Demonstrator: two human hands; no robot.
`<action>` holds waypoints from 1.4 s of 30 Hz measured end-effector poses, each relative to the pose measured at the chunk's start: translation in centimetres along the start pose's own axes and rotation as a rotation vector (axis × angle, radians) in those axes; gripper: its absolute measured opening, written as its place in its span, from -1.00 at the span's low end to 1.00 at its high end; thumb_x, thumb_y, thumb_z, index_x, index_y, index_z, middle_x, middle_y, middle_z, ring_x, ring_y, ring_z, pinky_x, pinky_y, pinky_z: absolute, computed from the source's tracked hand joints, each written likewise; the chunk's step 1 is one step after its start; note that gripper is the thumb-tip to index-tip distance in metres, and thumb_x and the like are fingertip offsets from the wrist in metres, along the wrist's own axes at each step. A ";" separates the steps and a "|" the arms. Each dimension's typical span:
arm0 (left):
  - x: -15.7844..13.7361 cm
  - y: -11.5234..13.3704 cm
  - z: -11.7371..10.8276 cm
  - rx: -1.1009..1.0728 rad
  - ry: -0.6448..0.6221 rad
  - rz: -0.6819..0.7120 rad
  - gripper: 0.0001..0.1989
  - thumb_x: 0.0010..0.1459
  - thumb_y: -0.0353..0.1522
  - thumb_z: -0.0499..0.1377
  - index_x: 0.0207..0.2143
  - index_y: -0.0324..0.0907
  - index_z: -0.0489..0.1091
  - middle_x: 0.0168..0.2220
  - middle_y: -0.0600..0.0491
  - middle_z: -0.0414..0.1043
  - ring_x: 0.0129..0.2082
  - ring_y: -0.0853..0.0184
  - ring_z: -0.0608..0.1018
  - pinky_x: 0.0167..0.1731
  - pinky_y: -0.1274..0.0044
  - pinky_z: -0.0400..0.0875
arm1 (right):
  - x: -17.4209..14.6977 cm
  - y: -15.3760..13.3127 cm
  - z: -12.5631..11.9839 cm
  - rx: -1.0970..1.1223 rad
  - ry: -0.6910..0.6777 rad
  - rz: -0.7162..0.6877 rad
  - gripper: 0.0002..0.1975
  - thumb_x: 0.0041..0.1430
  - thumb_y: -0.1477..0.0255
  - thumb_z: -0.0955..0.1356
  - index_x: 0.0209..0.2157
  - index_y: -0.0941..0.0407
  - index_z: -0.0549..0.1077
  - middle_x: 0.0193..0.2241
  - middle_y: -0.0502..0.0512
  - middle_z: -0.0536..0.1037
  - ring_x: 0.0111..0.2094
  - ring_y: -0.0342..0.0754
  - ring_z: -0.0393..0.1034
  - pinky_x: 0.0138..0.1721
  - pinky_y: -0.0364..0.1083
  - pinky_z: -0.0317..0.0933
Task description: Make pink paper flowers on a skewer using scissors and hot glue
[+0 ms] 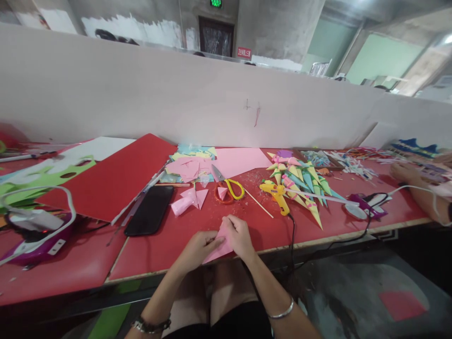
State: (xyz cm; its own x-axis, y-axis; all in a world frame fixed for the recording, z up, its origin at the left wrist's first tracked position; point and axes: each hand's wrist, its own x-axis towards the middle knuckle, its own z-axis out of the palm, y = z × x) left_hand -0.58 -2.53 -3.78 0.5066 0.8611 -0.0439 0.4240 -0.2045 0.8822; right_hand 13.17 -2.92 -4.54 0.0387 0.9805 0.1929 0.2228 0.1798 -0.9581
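held pink sheet (221,249) looks matt, papery | scissors (217,173) show shiny metal blades, smooth plastic handles | phone (150,210) is glossy | tabletop (151,256) looks smooth, faintly glossy | glue gun (277,190) looks plastic

With twelve straight ahead, the red table (264,235) bears a phone (150,210) at ten, pink sheet (243,162) at twelve, glue gun (277,192) at one.
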 end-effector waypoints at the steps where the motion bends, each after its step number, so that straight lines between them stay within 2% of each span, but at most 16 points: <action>1: 0.0 0.0 0.0 -0.012 0.022 0.001 -0.60 0.02 -0.13 0.01 -0.70 -0.19 0.04 -0.65 0.20 -0.10 -0.62 0.49 0.06 -0.65 0.62 -0.07 | 0.0 0.0 -0.1 0.008 -0.026 0.005 -0.66 0.12 0.27 0.14 -0.67 0.10 0.08 -0.69 -0.12 0.09 -0.61 -0.22 0.00 -0.57 -0.21 -0.09; 4: 0.0 -0.1 -0.2 -0.052 0.116 0.000 -0.63 0.03 -0.14 -0.01 -0.68 -0.20 0.12 -0.66 0.19 -0.02 -0.62 0.48 0.11 -0.65 0.63 0.00 | -0.2 0.0 -0.4 0.043 -0.178 0.020 -0.66 0.12 0.28 0.16 -0.67 0.11 0.09 -0.73 -0.14 0.12 -0.65 -0.24 0.02 -0.61 -0.23 -0.09; 7: 0.0 0.1 -0.3 -0.087 0.223 0.001 -0.66 0.03 -0.16 -0.02 -0.62 -0.22 0.22 -0.66 0.18 0.10 -0.61 0.46 0.19 -0.62 0.63 0.10 | -0.4 0.1 -0.8 0.081 -0.329 0.046 -0.70 0.13 0.30 0.18 -0.63 0.12 0.19 -0.77 -0.15 0.23 -0.72 -0.25 0.08 -0.65 -0.25 -0.05; 10: -0.3 0.2 -0.3 -0.103 0.321 0.007 -0.66 0.02 -0.18 0.00 -0.64 -0.23 0.25 -0.67 0.17 0.17 -0.62 0.45 0.24 -0.60 0.63 0.15 | -0.6 0.1 -0.9 0.125 -0.408 0.066 -0.75 0.10 0.32 0.23 -0.58 0.14 0.26 -0.74 -0.12 0.32 -0.71 -0.25 0.16 -0.64 -0.26 0.03; 15: -0.7 0.4 0.2 -0.105 0.477 0.026 -0.66 0.00 -0.22 0.03 -0.72 -0.22 0.20 -0.75 0.18 0.15 -0.69 0.48 0.22 -0.66 0.64 0.10 | -0.4 -0.1 0.0 0.265 -0.384 0.109 -0.72 -0.01 0.24 0.32 -0.55 0.18 0.34 -0.69 -0.07 0.39 -0.65 -0.22 0.25 -0.58 -0.24 0.11; 19: -0.2 0.7 0.9 -0.136 0.598 0.048 -0.65 0.03 -0.22 -0.01 -0.72 -0.19 0.14 -0.79 0.21 0.08 -0.74 0.50 0.17 -0.70 0.65 0.06 | -0.5 -0.3 0.8 0.348 -0.375 0.131 -0.60 -0.01 0.10 0.27 -0.57 0.19 0.37 -0.71 -0.04 0.38 -0.65 -0.20 0.27 -0.56 -0.20 0.17; 22: 0.4 1.1 1.5 -0.163 0.668 0.056 -0.66 0.03 -0.21 -0.01 -0.71 -0.18 0.11 -0.79 0.23 0.03 -0.75 0.51 0.13 -0.71 0.65 0.03 | -0.7 -0.4 0.9 0.370 -0.363 0.139 -0.57 -0.01 0.07 0.26 -0.63 0.18 0.35 -0.75 -0.05 0.35 -0.67 -0.20 0.26 -0.57 -0.20 0.17; 29: 1.0 1.7 1.8 -0.205 0.750 0.033 -0.64 0.01 -0.20 0.01 -0.72 -0.17 0.05 -0.75 0.23 -0.03 -0.71 0.52 0.08 -0.72 0.65 -0.02 | -1.4 -0.5 0.7 0.380 -0.391 0.176 -0.65 0.00 0.16 0.29 -0.62 0.16 0.30 -0.75 -0.09 0.34 -0.69 -0.22 0.25 -0.61 -0.22 0.14; 33: 0.9 1.9 1.6 -0.235 0.740 0.005 -0.64 -0.04 -0.18 0.05 -0.72 -0.18 0.05 -0.71 0.22 -0.04 -0.68 0.52 0.08 -0.69 0.64 -0.03 | -1.9 -0.6 0.6 0.366 -0.416 0.182 -0.72 0.01 0.26 0.30 -0.60 0.17 0.30 -0.72 -0.08 0.36 -0.67 -0.24 0.25 -0.60 -0.23 0.14; 37: 0.9 1.6 1.4 -0.296 0.700 -0.035 -0.64 -0.03 -0.13 0.02 -0.69 -0.17 0.07 -0.70 0.22 -0.01 -0.67 0.50 0.10 -0.69 0.64 0.03 | -2.2 -0.8 -0.2 0.291 -0.446 0.069 -0.90 -0.02 0.42 0.33 -0.49 0.16 0.34 -0.61 -0.06 0.41 -0.58 -0.21 0.29 -0.50 -0.21 0.19; 38: 1.0 1.5 1.4 -0.311 0.682 -0.045 -0.64 -0.03 -0.12 0.01 -0.68 -0.17 0.08 -0.70 0.22 0.00 -0.67 0.50 0.11 -0.69 0.64 0.05 | -2.1 -0.7 -0.5 0.276 -0.406 0.026 -0.89 -0.05 0.45 0.35 -0.42 0.15 0.34 -0.54 -0.04 0.43 -0.52 -0.19 0.31 -0.45 -0.20 0.21; 42: 0.9 0.8 1.0 -0.337 0.610 -0.088 -0.59 -0.06 -0.07 0.01 -0.73 -0.16 0.06 -0.74 0.22 0.00 -0.70 0.50 0.11 -0.72 0.63 0.05 | -1.4 -0.4 -1.9 0.267 -0.187 -0.111 -0.49 -0.11 0.49 0.40 -0.07 0.08 0.23 -0.19 0.08 0.39 -0.22 -0.12 0.32 -0.18 -0.13 0.21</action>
State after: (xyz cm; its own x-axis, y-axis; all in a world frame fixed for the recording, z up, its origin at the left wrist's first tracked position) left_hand 0.94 -2.40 -3.55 -0.0720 0.9955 0.0624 0.1385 -0.0519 0.9890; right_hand 14.83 -4.51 -4.02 -0.1562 0.9471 0.2803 -0.0482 0.2761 -0.9599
